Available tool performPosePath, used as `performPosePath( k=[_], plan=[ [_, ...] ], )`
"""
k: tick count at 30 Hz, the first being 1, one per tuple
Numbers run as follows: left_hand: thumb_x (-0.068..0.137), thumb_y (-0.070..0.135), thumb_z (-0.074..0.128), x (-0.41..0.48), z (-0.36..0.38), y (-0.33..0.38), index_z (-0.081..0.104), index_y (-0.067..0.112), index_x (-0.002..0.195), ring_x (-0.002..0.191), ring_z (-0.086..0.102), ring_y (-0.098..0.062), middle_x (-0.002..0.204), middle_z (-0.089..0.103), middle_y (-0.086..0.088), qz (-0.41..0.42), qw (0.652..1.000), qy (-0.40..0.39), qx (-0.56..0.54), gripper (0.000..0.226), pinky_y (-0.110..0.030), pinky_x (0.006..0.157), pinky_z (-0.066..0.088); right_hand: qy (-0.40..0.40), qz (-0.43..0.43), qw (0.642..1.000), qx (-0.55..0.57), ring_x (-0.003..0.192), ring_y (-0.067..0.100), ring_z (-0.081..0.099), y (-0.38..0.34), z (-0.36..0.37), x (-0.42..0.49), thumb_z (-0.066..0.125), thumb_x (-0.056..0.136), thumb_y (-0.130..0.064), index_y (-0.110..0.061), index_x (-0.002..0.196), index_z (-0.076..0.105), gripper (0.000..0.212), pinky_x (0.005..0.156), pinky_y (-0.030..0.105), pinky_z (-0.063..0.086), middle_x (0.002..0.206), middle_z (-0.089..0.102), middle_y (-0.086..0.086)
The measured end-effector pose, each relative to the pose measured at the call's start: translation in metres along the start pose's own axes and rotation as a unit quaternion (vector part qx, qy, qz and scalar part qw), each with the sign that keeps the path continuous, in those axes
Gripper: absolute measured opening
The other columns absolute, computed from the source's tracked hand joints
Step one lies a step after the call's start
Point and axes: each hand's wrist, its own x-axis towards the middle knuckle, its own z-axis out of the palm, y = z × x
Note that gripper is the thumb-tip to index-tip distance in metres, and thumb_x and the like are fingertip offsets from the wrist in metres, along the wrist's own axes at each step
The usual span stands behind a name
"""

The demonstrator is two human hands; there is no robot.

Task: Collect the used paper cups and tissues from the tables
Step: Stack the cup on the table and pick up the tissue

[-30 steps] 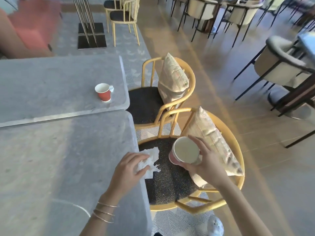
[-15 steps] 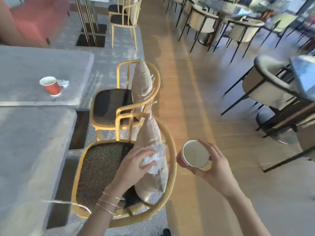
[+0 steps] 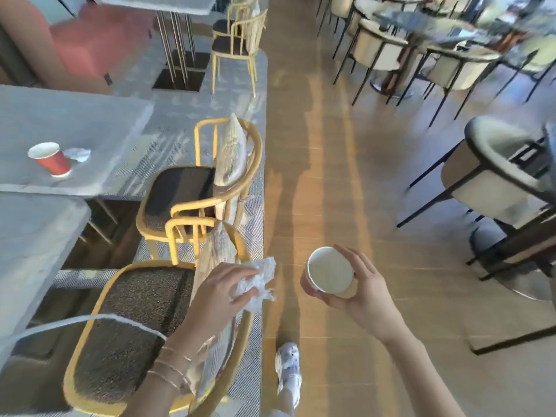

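Your left hand [image 3: 222, 291] pinches a crumpled white tissue [image 3: 260, 278]. Thumb and fingers are curled on it, and the wad sticks out past the fingertips. The hand sits over the back rail of the near yellow chair [image 3: 120, 356], right where the rug [image 3: 254, 212] meets the wood floor [image 3: 325, 164]. Thin bracelets [image 3: 171, 367] on that wrist.

Your right hand [image 3: 365, 293] grips a paper cup [image 3: 329, 273], fingers and thumb wrapped round its wall. The cup is tipped with its mouth towards the camera. White inside, looks empty, red outer wall showing at the left edge. It's held in the air over the wood floor, near the tissue but not touching it.

Not collected yet: a second red cup [image 3: 51, 159] stands upright on the far grey table [image 3: 90, 115], near its front edge. A second tissue [image 3: 77, 154] lies just beside it on the right; can't tell if they touch. The near grey table [image 3: 36, 236] is at frame left, apart from both hands.

Other stuff:
- The second yellow chair [image 3: 177, 191] stands by the far table, with a striped cushion [image 3: 231, 155] upright against its back.
- Another cushion [image 3: 215, 257] leans against the near chair's back, partly behind your left hand.
- A white shoe [image 3: 288, 365] is on the floor between your arms.
- Pale chairs with dark legs [image 3: 493, 176] are at right, blurred.
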Motion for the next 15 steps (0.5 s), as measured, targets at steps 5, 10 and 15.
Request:
performPosePath(
  k=[5,10,15],
  plan=[
    [0.075,0.016,0.076,0.081,0.035,0.004,0.067,0.016,0.107,0.096,0.056,-0.010,0.102,0.062,0.009,-0.012,0.999,0.030,0.012,0.033,-0.021,0.086,0.044,-0.001,-0.018,1.000,-0.014,0.101,0.006,0.052,0.045,-0.033,0.085,0.086,0.054,-0.036,-0.013,0.126,0.051,0.084,0.084,0.014,0.040,0.117,0.053,-0.004],
    [0.076,0.019,0.075,0.147,0.041,-0.002,0.067,0.019,0.107,0.101,0.055,-0.008,0.105,0.064,0.009,-0.046,0.995,0.081,0.021,0.032,-0.022,0.088,0.043,-0.048,-0.069,0.996,0.023,0.099,-0.005,0.046,0.058,-0.041,0.175,0.085,0.056,-0.035,-0.017,0.126,0.050,0.080,0.084,0.007,0.038,0.116,0.048,-0.017],
    [0.074,0.017,0.076,0.177,0.031,-0.017,0.067,0.017,0.106,0.096,0.055,-0.008,0.101,0.064,0.008,-0.089,0.989,0.115,0.041,0.032,-0.025,0.084,0.046,-0.107,-0.116,0.987,0.041,0.108,0.016,0.051,0.065,-0.028,0.246,0.086,0.056,-0.034,-0.012,0.126,0.050,0.082,0.089,0.029,0.044,0.123,0.051,-0.001]
  ],
)
